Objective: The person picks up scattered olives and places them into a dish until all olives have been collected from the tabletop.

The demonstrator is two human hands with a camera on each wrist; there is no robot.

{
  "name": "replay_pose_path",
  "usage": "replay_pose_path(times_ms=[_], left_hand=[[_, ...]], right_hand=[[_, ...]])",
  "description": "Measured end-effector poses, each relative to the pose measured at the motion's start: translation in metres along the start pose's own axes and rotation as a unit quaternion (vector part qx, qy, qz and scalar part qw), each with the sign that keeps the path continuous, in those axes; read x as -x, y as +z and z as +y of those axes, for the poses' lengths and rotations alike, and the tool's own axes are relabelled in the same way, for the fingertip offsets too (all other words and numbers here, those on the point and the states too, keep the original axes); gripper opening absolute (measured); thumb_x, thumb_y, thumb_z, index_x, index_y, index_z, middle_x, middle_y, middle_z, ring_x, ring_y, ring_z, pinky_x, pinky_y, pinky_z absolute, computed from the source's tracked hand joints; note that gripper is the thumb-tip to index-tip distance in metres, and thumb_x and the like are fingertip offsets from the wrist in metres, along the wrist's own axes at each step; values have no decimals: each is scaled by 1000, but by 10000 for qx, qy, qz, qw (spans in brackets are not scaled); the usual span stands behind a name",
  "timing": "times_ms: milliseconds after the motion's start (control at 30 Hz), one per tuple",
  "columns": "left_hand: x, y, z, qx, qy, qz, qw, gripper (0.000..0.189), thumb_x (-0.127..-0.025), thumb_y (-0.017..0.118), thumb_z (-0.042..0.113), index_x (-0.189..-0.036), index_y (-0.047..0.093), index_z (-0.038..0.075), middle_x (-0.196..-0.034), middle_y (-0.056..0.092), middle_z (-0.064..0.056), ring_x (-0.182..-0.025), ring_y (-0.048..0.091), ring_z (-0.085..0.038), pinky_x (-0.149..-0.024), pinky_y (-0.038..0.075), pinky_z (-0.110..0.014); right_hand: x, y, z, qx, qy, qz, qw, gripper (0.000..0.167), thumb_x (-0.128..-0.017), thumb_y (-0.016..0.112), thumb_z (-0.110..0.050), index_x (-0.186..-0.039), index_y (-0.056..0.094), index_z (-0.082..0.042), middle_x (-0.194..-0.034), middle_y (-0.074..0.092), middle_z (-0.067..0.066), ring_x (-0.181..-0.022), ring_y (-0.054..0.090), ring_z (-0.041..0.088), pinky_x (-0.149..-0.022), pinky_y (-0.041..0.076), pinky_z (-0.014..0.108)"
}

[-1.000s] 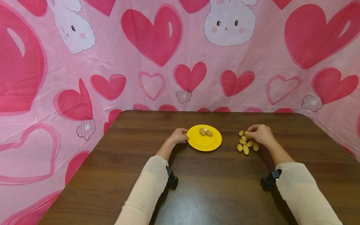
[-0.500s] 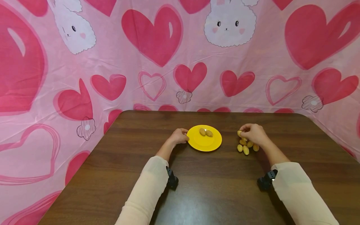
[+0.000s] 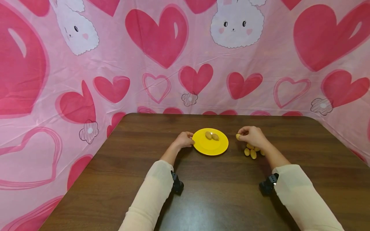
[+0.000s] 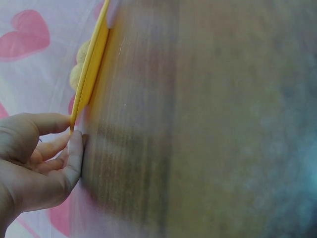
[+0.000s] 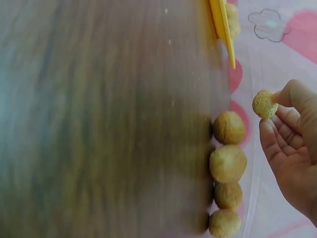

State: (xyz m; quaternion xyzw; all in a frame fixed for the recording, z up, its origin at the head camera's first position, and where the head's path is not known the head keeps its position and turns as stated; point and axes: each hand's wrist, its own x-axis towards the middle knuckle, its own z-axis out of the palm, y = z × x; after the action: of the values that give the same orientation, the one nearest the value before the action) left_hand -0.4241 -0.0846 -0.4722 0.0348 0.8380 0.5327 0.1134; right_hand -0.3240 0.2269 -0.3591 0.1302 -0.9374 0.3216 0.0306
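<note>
My left hand (image 3: 184, 140) pinches the left rim of a round yellow plate (image 3: 209, 148) between thumb and fingers; the left wrist view shows this hand (image 4: 47, 158) right at the plate's edge (image 4: 92, 64). Two small yellow-brown oval pieces (image 3: 215, 137) lie toward the plate's far side. To the right of the plate, my right hand (image 3: 252, 136) holds a similar oval piece (image 3: 238, 136) at its fingertips. Its rough, wrinkled skin, a little like a nut's, shows in the right wrist view, where the hand (image 5: 294, 144) holds the piece (image 5: 264, 104) above the table.
Several more oval pieces (image 3: 253, 154) lie loosely grouped on the brown wooden table (image 3: 219, 199), partly hidden by the right hand and forearm. The right wrist view shows some of them in a row (image 5: 228, 163). A pink heart-patterned cloth (image 3: 162, 86) hangs behind the table.
My right hand has lifted an oval piece from the far side of the group and moved left with it toward the plate. The left hand and plate stay where they were.
</note>
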Motion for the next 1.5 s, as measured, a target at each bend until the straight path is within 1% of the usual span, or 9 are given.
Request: replay_pose_path(times_ms=[33, 67, 100, 200, 267, 300, 433, 967, 1500], left_hand=[[6, -1, 4, 34, 106, -34, 9999, 46, -72, 72, 0, -116, 59, 0, -93, 57, -11, -74, 59, -20, -63, 55, -30], [16, -3, 13, 64, 27, -61, 10000, 46, -72, 73, -1, -116, 60, 1, -93, 57, -10, -75, 59, -20, -65, 55, -31], [12, -3, 14, 121, -34, -104, 9999, 45, -71, 74, 0, -114, 60, 2, -91, 57, -10, -74, 59, -20, -65, 55, -31], [38, -5, 37, 23, -67, -25, 10000, 45, -72, 71, -3, -115, 59, -2, -91, 56, -11, -71, 57, -20, -62, 54, -30], [64, -6, 60, -118, -358, 71, 9993, 46, -76, 67, -6, -120, 55, -4, -97, 56, -13, -76, 57, -21, -69, 54, -32], [73, -6, 67, -160, -333, 110, 9993, 45, -77, 65, -7, -121, 54, -6, -97, 56, -13, -75, 56, -20, -70, 54, -30], [90, -7, 77, -166, -240, 158, 9995, 43, -81, 62, -7, -123, 52, -8, -96, 54, -12, -73, 53, -16, -71, 53, -26], [90, -9, 77, -56, -215, 149, 9996, 45, -77, 64, -6, -121, 55, -6, -93, 55, -11, -73, 53, -16, -69, 54, -27], [96, -10, 79, -35, -149, 121, 9998, 44, -78, 64, -4, -121, 54, -6, -95, 55, -11, -74, 53, -16, -71, 54, -27]], right_hand=[[-1, 1, -1, -36, 9, -19, 10000, 22, -83, 65, -18, -96, 64, 0, -82, 61, 7, -75, 54, 22, -68, 47, 30], [-1, 1, -3, -66, 13, -32, 10000, 22, -84, 65, -18, -96, 64, 1, -83, 61, 7, -76, 53, 22, -68, 48, 30], [-2, 2, -4, -83, 22, -36, 10000, 22, -84, 65, -18, -96, 64, 1, -83, 61, 8, -76, 53, 22, -69, 48, 30], [-3, 4, -9, -131, -6, -67, 9999, 22, -84, 65, -17, -96, 64, 1, -84, 61, 8, -77, 53, 23, -70, 48, 31], [-5, 5, -12, -147, -34, -88, 9998, 21, -84, 65, -16, -96, 64, 1, -84, 61, 9, -76, 53, 23, -70, 48, 31], [-5, 6, -13, -153, -39, -99, 9998, 21, -84, 66, -16, -96, 64, 1, -84, 61, 9, -76, 53, 23, -70, 48, 31], [-9, 11, -18, -237, -12, -203, 9995, 21, -84, 67, -17, -96, 64, 1, -84, 61, 9, -76, 52, 23, -70, 49, 30], [-25, 31, -37, 67, -417, -460, 9981, 16, -81, 66, -8, -92, 65, 3, -80, 61, 8, -74, 53, 21, -66, 48, 29], [-33, 44, -43, -10, -360, -691, 9970, 14, -80, 68, -7, -91, 66, 2, -80, 61, 8, -73, 52, 21, -65, 49, 27]])
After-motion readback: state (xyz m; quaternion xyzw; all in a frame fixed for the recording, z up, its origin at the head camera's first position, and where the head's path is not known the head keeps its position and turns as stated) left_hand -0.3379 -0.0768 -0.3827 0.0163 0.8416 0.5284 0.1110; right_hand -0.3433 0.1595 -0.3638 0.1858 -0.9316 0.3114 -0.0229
